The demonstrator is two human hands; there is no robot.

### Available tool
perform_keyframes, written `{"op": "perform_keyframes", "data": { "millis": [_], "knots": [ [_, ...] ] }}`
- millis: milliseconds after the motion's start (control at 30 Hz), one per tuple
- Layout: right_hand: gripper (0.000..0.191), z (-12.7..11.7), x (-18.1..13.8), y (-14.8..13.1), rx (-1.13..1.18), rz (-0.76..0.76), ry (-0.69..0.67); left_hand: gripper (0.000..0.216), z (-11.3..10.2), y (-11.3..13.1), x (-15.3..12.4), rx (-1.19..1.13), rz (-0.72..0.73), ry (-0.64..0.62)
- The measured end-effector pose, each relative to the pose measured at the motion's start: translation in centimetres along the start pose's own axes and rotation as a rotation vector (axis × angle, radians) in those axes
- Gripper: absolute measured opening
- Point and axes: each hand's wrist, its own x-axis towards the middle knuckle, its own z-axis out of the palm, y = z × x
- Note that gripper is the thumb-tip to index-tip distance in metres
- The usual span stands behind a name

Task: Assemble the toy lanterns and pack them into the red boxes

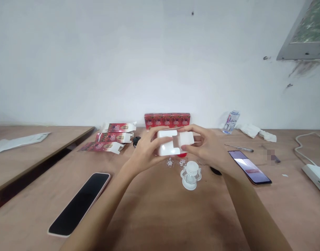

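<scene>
Both my hands hold a small carton (172, 142) above the middle of the wooden table (160, 216). It shows its white inner flaps, with a bit of red beneath. My left hand (146, 150) grips its left side, fingers curled over the top. Pinching the right flap is my right hand (208, 146). Just below the carton a small clear jar with a white cap (191, 174) rests on the table, with tiny white bits (174, 162) beside it.
A row of red boxes (167, 120) stands at the wall. Flat red cartons (110, 137) lie at the back left. A dark phone (80, 204) lies front left and a lit phone (249, 166) right. A plastic bottle (231, 122), tweezers (239, 148), a white cable and device (315, 172) are nearby.
</scene>
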Motion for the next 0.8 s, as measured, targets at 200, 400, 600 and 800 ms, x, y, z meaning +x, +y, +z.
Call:
{"op": "perform_keyframes", "data": {
  "millis": [200, 400, 600, 800],
  "knots": [
    [0.043, 0.5, -0.2, -0.5, 0.145, 0.021, -0.066, 0.045, -0.1, -0.2, 0.0, 0.005, -0.028, 0.037],
    [0.033, 0.4, -0.5, -1.3, 0.285, 0.063, -0.058, 0.058, 0.4, 1.9, 0.2, -0.233, -0.230, 0.226],
    [0.032, 0.2, -0.3, -1.2, 0.560, 0.071, -0.211, 0.043, 0.3, 3.2, 0.5, -0.349, -0.369, 0.238],
    [0.014, 0.1, -0.3, -0.9, 0.670, 0.079, -0.240, 0.029, -0.2, 3.5, 0.7, -0.343, -0.362, 0.228]
  ]
}}
